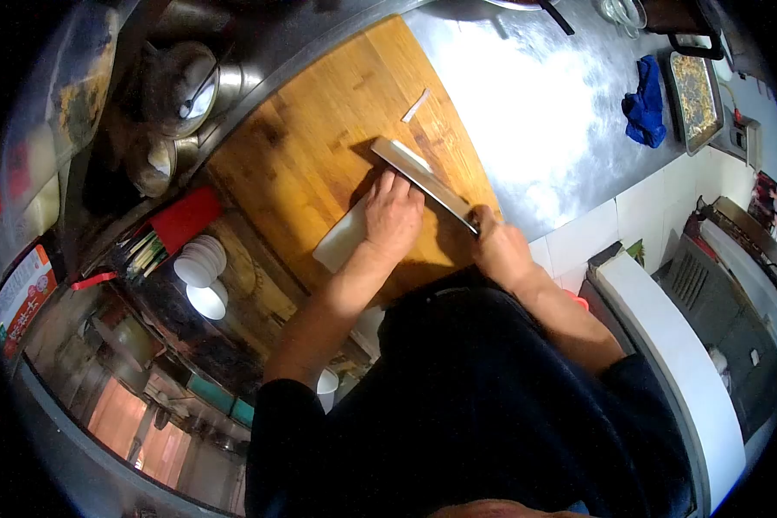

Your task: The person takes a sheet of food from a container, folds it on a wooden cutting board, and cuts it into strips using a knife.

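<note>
My right hand (502,250) is closed around the handle of a cleaver (427,186). Its broad blade stands across a white slab of food (344,235) on the wooden cutting board (319,121). With fingers curled and tips close to the blade, my left hand (394,216) presses down on that slab, holding it. Part of the slab shows below my left wrist, and a white piece (410,155) lies on the blade's far side. Farther up the board is a thin white strip (415,105). What kind of food this is, I cannot tell.
A steel counter (527,104) adjoins the board on the right, with a blue cloth (645,104) and a metal tray of crumbly food (696,95). At left are metal bowls (181,86), a red container (186,220) and stacked white bowls (200,261).
</note>
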### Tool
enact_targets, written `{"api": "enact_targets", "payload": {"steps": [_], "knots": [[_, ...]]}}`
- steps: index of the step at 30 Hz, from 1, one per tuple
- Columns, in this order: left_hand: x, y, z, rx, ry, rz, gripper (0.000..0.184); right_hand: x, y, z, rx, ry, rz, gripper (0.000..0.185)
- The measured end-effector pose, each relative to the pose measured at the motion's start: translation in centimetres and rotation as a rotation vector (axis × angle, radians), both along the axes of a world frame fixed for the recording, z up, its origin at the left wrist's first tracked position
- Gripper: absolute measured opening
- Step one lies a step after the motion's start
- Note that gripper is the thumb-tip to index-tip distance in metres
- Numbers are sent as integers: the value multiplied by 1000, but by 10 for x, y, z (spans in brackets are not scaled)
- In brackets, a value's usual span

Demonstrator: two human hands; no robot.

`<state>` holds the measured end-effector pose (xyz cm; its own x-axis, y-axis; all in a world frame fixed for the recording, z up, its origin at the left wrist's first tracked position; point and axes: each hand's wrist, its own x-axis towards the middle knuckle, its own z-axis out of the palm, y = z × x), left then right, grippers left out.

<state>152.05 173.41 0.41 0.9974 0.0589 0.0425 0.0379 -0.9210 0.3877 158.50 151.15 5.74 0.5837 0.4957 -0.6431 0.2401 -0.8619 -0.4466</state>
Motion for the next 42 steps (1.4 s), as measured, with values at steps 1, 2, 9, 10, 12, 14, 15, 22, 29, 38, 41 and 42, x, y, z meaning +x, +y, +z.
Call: {"api": "enact_targets", "payload": {"steps": [1,2,9,10,12,14,15,22,29,38,41,42], "knots": [[2,-1,2,-4,44,7,14,7,11,-2,-2,-2,4,32],[0,-1,6,-7,92,8,14,12,24,0,8,21,4,34],[-1,0,9,-24,130,5,25,36,43,22,101,-11,-39,35],[-3,0,8,-47,80,11,25,35,39,32,131,-18,-88,34],[-4,2,5,-69,27,8,25,31,29,39,148,-10,-155,35],[-5,1,2,-83,-9,51,29,29,24,45,165,-4,-214,35],[-5,1,3,-81,-6,55,29,28,22,47,156,-6,-230,36],[-3,-2,11,-57,10,39,30,32,11,48,186,-62,-264,37],[-4,-2,7,-28,26,10,26,7,-10,44,131,-16,-106,42],[-7,1,6,-111,84,10,42,-7,-18,34,115,-51,-49,30],[-6,2,5,-114,48,4,43,-5,-18,33,105,-47,-48,31],[-6,2,5,-113,48,5,43,-5,-18,33,87,-39,-43,30]]}}
